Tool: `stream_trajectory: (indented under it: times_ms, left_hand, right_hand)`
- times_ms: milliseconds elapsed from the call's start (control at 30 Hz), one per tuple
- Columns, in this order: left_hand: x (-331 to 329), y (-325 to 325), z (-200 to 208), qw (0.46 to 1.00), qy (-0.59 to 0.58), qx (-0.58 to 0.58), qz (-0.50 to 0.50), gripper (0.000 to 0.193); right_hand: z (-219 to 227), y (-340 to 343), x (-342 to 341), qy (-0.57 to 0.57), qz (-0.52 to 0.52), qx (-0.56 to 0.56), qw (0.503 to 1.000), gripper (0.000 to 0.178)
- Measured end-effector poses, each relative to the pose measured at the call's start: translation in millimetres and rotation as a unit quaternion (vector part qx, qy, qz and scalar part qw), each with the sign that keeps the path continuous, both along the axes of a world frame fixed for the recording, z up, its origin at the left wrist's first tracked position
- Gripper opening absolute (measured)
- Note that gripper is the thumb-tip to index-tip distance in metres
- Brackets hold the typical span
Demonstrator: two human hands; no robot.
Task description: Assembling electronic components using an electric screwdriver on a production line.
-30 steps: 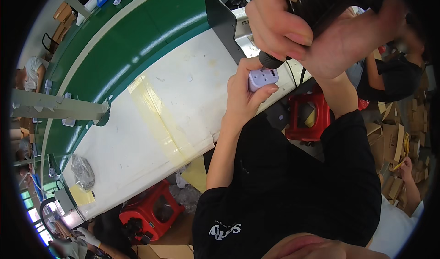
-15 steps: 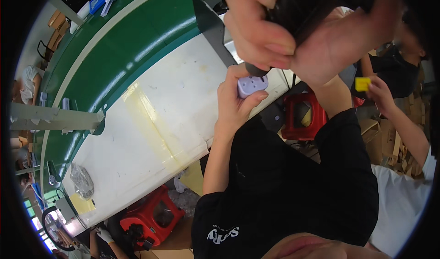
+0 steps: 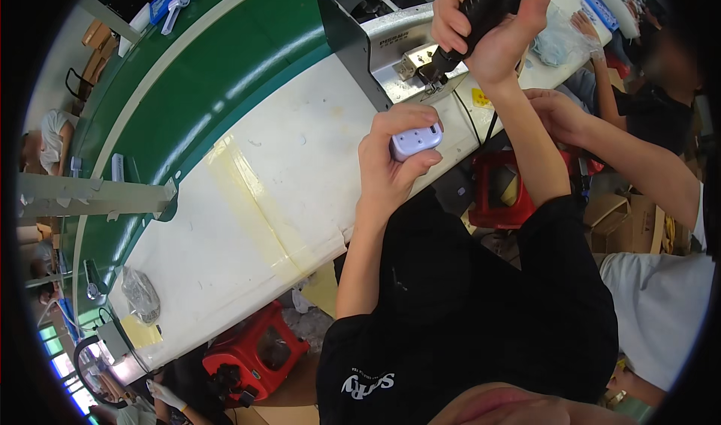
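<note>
My left hand (image 3: 379,154) is closed around a small lavender plastic casing (image 3: 415,142), held above the white table (image 3: 300,151). The casing's upper face shows several small holes and a dark slot. In my right hand (image 3: 499,60) is a black electric screwdriver (image 3: 484,12), gripped by its body and slanting down to the left. Its tip end is at the front of a silver and black box-shaped machine (image 3: 368,38), which looks like a screw feeder. Whether a screw is on the bit cannot be made out.
A green conveyor (image 3: 218,72) curves past the table's far side. Yellowish tape (image 3: 251,199) crosses the tabletop, and a clear bag (image 3: 140,296) lies left. Red stools (image 3: 259,350) stand below. At right, a co-worker's arm (image 3: 616,143) reaches near my right forearm; a cable hangs by the machine.
My right hand has carried the screwdriver up and away from the casing to the machine. My left hand still holds the casing in nearly the same place. The co-worker's arm has moved inward.
</note>
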State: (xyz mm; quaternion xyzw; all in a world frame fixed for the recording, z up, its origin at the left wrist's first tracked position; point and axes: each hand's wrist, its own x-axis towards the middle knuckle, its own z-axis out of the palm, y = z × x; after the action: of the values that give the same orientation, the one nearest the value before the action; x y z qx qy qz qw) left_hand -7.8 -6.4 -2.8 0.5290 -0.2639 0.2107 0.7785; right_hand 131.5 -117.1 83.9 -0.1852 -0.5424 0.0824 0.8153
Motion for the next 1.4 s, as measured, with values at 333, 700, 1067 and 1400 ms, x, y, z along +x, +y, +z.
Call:
stream_trajectory:
  times_ms: [333,700,1067,1400]
  left_hand:
    - [0.4,2.6,0.9,1.000,0.009,-0.002,0.003,0.040]
    - [0.4,0.7,-1.1,1.000,0.008,-0.004,0.006,0.039]
    - [-1.8,1.6,1.3,0.999,0.031,-0.006,-0.009,0.038]
    - [-1.8,2.0,-0.4,0.999,0.038,-0.005,-0.002,0.038]
  right_hand:
    - [8.0,-6.3,-42.7,0.162,-0.312,-0.274,0.895,0.078]
    - [75.5,-4.2,-78.5,0.048,-0.384,-0.286,0.877,0.079]
    - [-6.0,6.1,8.7,-0.084,-0.053,-0.039,0.994,0.076]
    - [55.6,-10.4,-79.7,0.112,-0.341,-0.283,0.889,0.077]
